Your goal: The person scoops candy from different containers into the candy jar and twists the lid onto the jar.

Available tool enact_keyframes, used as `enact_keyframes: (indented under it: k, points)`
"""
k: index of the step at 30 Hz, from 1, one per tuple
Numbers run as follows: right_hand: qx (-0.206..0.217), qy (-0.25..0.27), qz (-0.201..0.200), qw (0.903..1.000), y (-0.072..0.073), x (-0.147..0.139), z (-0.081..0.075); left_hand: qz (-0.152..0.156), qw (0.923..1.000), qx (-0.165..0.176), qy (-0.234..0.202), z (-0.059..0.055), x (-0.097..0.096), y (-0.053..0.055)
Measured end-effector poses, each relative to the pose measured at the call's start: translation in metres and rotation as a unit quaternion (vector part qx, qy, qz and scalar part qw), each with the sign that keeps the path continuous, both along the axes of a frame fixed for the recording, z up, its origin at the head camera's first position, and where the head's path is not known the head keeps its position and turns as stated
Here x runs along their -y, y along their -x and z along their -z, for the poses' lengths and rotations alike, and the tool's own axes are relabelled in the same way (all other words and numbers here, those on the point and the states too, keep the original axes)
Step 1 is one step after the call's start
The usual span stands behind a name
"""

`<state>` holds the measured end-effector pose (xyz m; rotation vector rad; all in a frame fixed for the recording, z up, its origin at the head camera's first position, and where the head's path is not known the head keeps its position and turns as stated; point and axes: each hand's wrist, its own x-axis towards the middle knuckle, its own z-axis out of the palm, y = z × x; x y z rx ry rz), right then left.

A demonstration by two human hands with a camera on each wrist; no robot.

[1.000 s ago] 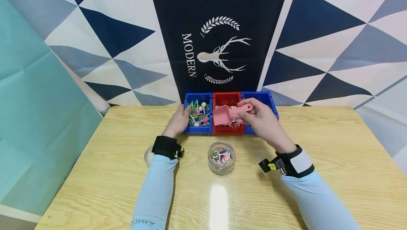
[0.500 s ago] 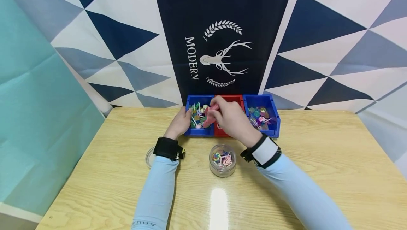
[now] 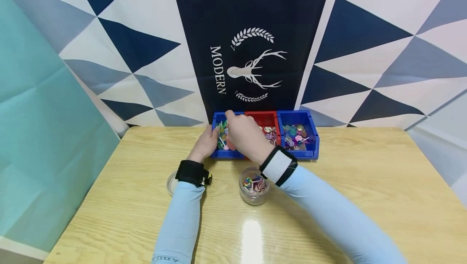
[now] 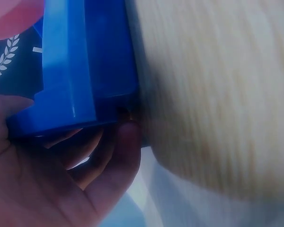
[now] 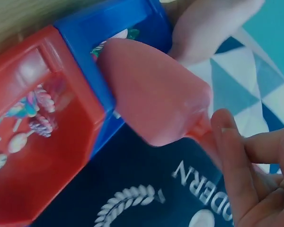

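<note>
My right hand (image 3: 247, 135) grips the handle of a pink scoop (image 5: 154, 92). The scoop's bowl lies over the left blue bin (image 3: 227, 155), tipped down toward the small candies inside. In the head view the hand hides most of the scoop. My left hand (image 3: 205, 144) holds that bin's left side, the thumb at the rim and the fingers curled under the wall (image 4: 68, 66). Right of this bin is a red bin (image 3: 260, 114) with swirl-patterned candies (image 5: 40, 125).
Another blue bin (image 3: 315, 150) of candies stands at the right end of the row. In front, a glass jar (image 3: 254, 200) holds lollipops and candies. A round clear lid (image 3: 170, 183) lies partly under the left wrist. A patterned backdrop (image 3: 251, 12) rises behind the bins.
My right hand has carried the scoop leftward from over the red bin to the left blue bin and tipped it down. My left hand has kept its hold on the bin.
</note>
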<state>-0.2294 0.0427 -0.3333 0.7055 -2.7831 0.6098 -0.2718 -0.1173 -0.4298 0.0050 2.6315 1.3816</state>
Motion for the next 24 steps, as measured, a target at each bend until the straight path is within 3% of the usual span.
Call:
enact_keyframes:
  k: [3, 8, 19, 24]
  points:
    - [0.021, -0.027, 0.014, 0.9993, 0.003, 0.013, -0.005, 0.001, 1.0000, 0.002, 0.003, 0.000, 0.002, 0.000]
    - [0.012, -0.039, 0.056, 0.9976, 0.008, 0.023, -0.007, 0.007, 0.9999, -0.002, 0.007, 0.000, 0.002, 0.001]
    - [-0.010, -0.008, 0.072, 0.9973, 0.017, 0.018, 0.013, -0.003, 0.9999, -0.003, 0.014, 0.000, 0.002, 0.001]
    - [0.002, -0.001, 0.066, 0.9978, 0.014, 0.010, 0.020, -0.007, 0.9999, -0.004, 0.012, 0.000, 0.000, 0.002]
